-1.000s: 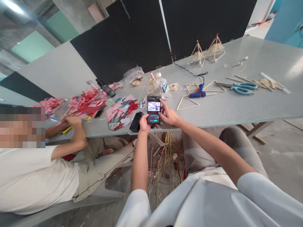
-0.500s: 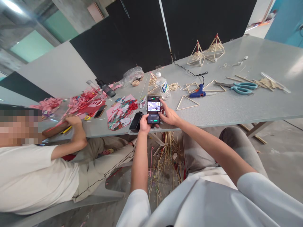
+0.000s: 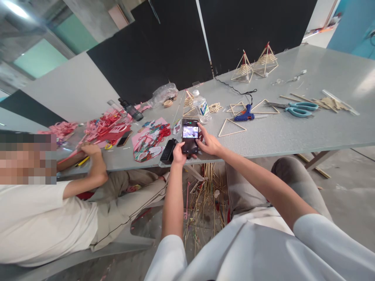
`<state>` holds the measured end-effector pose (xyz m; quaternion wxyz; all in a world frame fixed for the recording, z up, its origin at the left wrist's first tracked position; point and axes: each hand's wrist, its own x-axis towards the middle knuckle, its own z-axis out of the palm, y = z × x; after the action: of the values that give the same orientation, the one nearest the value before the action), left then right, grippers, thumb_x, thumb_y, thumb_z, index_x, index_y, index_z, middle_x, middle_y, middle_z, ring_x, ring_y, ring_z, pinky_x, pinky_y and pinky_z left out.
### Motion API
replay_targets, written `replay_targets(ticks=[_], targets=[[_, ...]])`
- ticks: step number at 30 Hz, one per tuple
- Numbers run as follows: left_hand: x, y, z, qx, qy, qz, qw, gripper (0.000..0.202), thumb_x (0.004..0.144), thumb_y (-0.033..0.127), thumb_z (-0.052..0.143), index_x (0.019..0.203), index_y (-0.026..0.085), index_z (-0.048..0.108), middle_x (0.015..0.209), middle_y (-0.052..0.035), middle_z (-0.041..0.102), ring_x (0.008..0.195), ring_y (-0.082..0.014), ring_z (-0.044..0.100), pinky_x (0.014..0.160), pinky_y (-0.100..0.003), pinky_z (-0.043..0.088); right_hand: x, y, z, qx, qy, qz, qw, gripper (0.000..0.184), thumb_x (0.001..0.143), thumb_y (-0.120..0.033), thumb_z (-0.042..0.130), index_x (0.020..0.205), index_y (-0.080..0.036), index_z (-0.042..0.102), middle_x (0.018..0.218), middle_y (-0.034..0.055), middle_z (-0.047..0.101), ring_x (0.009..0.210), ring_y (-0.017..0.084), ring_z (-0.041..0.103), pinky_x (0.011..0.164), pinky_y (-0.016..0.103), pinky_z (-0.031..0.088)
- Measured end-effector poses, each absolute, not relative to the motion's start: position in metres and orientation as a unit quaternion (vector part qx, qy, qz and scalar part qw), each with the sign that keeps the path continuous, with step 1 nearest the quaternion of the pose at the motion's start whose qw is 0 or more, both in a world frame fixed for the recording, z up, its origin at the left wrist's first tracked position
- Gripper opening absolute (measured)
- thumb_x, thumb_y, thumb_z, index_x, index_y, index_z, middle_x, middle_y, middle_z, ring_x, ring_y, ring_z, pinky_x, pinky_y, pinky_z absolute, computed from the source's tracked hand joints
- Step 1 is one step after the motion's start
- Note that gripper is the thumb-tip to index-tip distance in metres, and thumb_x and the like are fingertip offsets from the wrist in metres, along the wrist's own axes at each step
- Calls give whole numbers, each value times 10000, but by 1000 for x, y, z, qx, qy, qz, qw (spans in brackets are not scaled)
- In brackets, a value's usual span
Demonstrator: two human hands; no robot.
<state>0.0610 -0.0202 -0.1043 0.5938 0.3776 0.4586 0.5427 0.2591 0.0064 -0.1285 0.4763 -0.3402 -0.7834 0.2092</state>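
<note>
The phone [image 3: 190, 133] is at the near edge of the grey table [image 3: 287, 134], between the two hands; I cannot tell if it rests on the table or is lifted a little above it. On its screen there is a change: half a second ago a panel with a green button stood in the lower part, and now this part is dark, while the bright picture above remains. It seems that the panel is closed, so the work on the phone probably has passed one small step. The hands look the same as before. The left hand [image 3: 179, 153] grips the lower left side, with its thumb at the edge. The right hand [image 3: 210, 143] is loosely spread, its index finger and thumb at the right edge; whether it presses the glass, I cannot tell.

Just beside the phone, on the left, lies a black case [image 3: 168, 151]; just behind stands a bottle [image 3: 201, 107]. Farther right are a stick triangle [image 3: 232, 133], a blue glue gun [image 3: 245, 113] and scissors [image 3: 301, 106]. Well to the left, another person's hand [image 3: 90, 148] is near the pink strips [image 3: 102, 123].
</note>
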Motion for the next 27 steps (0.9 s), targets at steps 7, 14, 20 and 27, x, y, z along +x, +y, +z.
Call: replay_targets(ticks=[7, 14, 20, 27], targets=[[64, -23, -99, 360, 454, 539, 612, 591, 902, 400, 515, 1332, 52, 724, 995, -176, 824, 880, -372, 817, 680, -497, 688, 259, 7, -129, -348, -789, 204, 464, 848, 1058, -414, 450, 1750, -100, 74, 1293, 189, 746, 851, 261, 716, 803, 402, 581], [64, -23, -99, 357, 454, 541, 611, 593, 895, 384, 504, 1330, 45, 722, 989, -177, 825, 880, -371, 818, 679, -496, 688, 260, 5, -126, -352, -793, 199, 457, 837, 1061, -414, 438, 1745, -91, 79, 1251, 179, 755, 811, 252, 706, 783, 390, 570], [63, -22, -99, 359, 455, 536, 615, 580, 906, 397, 513, 1325, 59, 729, 1001, -174, 826, 892, -367, 818, 697, -494, 691, 260, 5, -126, -349, -790, 195, 464, 839, 1053, -410, 442, 1741, -80, 94, 1241, 191, 761, 824, 269, 716, 774, 402, 573], [61, -21, -100, 367, 453, 535, 612, 595, 912, 417, 529, 1347, 60, 721, 1020, -177, 826, 885, -370, 815, 684, -492, 686, 260, 6, -127, -355, -798, 183, 452, 832, 1065, -413, 420, 1742, -85, 63, 1254, 192, 762, 825, 273, 722, 770, 399, 574]])
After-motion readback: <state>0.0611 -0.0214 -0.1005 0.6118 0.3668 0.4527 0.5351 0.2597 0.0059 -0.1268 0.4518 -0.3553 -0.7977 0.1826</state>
